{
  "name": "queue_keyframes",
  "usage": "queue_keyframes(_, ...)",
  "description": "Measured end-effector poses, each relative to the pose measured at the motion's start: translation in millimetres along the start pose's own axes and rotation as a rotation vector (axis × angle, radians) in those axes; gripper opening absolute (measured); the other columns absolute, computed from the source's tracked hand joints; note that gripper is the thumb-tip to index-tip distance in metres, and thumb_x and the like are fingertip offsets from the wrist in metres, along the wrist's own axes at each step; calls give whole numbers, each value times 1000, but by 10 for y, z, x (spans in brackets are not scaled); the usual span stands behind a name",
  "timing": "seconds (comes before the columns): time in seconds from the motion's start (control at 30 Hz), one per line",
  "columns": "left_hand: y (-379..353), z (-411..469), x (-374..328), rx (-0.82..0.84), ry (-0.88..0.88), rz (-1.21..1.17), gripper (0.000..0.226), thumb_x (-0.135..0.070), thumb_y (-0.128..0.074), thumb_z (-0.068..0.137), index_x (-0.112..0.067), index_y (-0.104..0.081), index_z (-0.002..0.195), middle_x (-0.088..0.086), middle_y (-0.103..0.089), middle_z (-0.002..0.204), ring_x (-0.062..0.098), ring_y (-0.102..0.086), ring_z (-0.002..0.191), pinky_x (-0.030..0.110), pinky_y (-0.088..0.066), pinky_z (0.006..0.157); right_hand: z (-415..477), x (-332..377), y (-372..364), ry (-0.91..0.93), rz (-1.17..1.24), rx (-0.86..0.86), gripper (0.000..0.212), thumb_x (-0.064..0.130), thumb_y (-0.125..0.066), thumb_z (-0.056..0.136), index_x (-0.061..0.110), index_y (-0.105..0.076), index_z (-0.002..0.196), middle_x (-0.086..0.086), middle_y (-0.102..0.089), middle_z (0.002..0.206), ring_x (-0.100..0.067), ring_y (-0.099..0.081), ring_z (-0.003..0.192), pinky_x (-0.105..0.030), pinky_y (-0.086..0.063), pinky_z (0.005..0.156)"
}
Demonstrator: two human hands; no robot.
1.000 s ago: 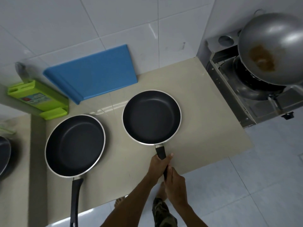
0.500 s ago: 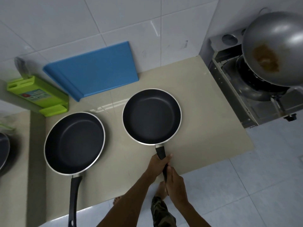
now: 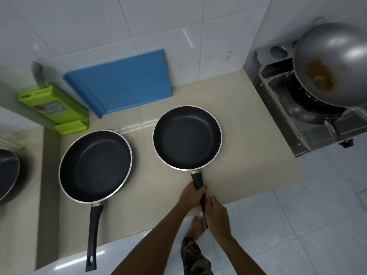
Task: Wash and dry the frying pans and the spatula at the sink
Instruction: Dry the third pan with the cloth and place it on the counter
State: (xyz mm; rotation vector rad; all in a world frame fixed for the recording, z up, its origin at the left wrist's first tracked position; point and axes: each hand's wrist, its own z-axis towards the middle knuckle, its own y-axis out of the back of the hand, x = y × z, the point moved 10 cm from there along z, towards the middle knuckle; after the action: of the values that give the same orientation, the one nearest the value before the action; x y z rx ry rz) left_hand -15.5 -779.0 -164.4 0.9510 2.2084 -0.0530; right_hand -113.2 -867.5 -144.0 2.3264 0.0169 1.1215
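At the far left edge we see part of a dark pan, with a green board propped by the wall behind it. Next, the left frying pan lies flat on the tabletop with its long handle pointing back toward us, untouched, just as it lay half a second ago. A blue cutting board leans on the tiles. The right frying pan rests on the tabletop near its neighbour without touching it, and has not shifted. Our left hand still wraps the handle close to the pan, and our right hand grips its end just behind; neither grip has changed. At the far right, a grey wok with a brown stain sits on the stove.
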Motion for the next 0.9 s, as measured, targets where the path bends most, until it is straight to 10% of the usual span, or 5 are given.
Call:
queue_keyframes(0.2,473,-410,-44,-71,-65,222,46,-57,-53,99,-14,-53,112,9,-74,103,22,-70,92,37,-57,85,-182,521,201,178,-187,-160,8,25,-58,100,22,-63,96,7,-63,88,-12,-59,84,-24,-47,73)
queue_keyframes(0.4,1301,-1043,74,-201,-187,198,62,-59,-53,98,-14,-47,140,6,-58,143,22,-60,123,30,-48,98,-596,1319,-136,361,-306,-184,31,22,-61,98,13,-63,127,-4,-65,125,-23,-56,114,-28,-45,93)
queue_keyframes(0.6,2375,-1963,515,-449,-331,415,93,-81,-27,86,-17,-40,153,3,-37,163,20,-37,149,37,-30,122,-1313,2138,-1055,656,-549,-123,42,33,-61,97,18,-58,136,-2,-62,136,-22,-58,122,-35,-50,100)
queue_keyframes(0.9,4478,-3508,1957,-850,-217,738,86,-75,-20,89,-17,-46,147,10,-39,161,28,-37,149,48,-36,115,-2674,3306,-3093,1028,-798,0,55,33,-67,89,14,-56,140,-10,-57,143,-32,-56,128,-48,-49,104)
